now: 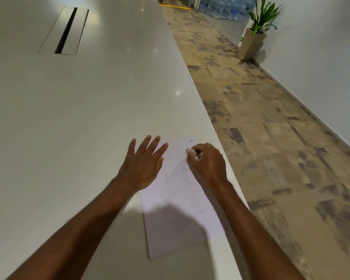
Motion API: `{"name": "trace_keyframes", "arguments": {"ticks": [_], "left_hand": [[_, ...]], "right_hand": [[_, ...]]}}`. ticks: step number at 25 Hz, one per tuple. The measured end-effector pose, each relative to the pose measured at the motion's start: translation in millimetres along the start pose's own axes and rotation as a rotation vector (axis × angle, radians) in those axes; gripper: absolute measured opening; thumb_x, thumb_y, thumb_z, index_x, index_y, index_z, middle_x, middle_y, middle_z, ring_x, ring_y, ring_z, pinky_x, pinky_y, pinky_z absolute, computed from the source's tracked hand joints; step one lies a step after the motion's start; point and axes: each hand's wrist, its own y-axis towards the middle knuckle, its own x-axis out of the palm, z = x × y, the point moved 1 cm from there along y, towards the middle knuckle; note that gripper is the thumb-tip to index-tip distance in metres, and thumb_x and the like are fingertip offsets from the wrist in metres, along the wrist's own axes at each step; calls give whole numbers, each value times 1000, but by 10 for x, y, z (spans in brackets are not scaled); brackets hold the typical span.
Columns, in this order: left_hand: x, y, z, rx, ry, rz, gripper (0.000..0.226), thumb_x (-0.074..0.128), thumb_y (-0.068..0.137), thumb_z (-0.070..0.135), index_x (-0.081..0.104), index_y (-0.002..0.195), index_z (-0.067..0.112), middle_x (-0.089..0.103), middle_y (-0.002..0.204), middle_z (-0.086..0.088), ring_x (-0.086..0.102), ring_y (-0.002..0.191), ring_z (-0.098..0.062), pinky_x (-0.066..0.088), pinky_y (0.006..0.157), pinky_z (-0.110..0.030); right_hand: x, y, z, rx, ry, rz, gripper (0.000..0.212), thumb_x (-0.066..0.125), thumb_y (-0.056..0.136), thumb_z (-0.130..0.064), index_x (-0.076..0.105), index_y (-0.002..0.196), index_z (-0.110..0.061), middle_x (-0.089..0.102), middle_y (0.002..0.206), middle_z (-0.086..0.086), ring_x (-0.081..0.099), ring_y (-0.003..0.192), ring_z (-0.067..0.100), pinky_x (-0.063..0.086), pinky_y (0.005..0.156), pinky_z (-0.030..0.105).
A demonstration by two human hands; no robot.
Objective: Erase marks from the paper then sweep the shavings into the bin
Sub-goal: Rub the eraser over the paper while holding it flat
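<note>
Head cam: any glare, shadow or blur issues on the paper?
Head view: shadow covers the near half of the paper; soft glare spots on the table; writing is faint and blurry; the eraser in the right hand is soft; edges bend from the wide lens.

A long white desk [89, 108] with a slotted cable hatch [65, 31] runs far; right, mottled brown floor [271, 138], white wall [321, 67], potted plant [259, 25].

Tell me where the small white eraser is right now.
In the head view, the small white eraser is pinched in the right hand, pressed on the far right part of the white paper sheet, just below a small pencil cross.
</note>
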Motion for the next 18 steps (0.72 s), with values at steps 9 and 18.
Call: {"name": "trace_keyframes", "arguments": {"ticks": [9, 18], "left_hand": [[-21, -9, 14, -4, -14, 6, 56, 11, 106, 43, 23, 159, 33, 23, 167, 0, 20, 154, -27, 19, 120, -61], [-34, -1, 16, -1, -2, -8, 56, 11, 106, 43, 23, 159, 32, 24, 167, -1, 21, 154, -28, 20, 119, -62]], "right_hand": [[-54, -56, 106, 1, -9, -21, 36, 59, 99, -41, 60, 69, -22, 63, 72, -7, 57, 66, 11, 42, 62, 30], [6, -155, -3, -63, -22, -90, 34, 61, 99, -41, 63, 73, -19, 63, 73, -7, 57, 67, 10, 40, 61, 30]]}}
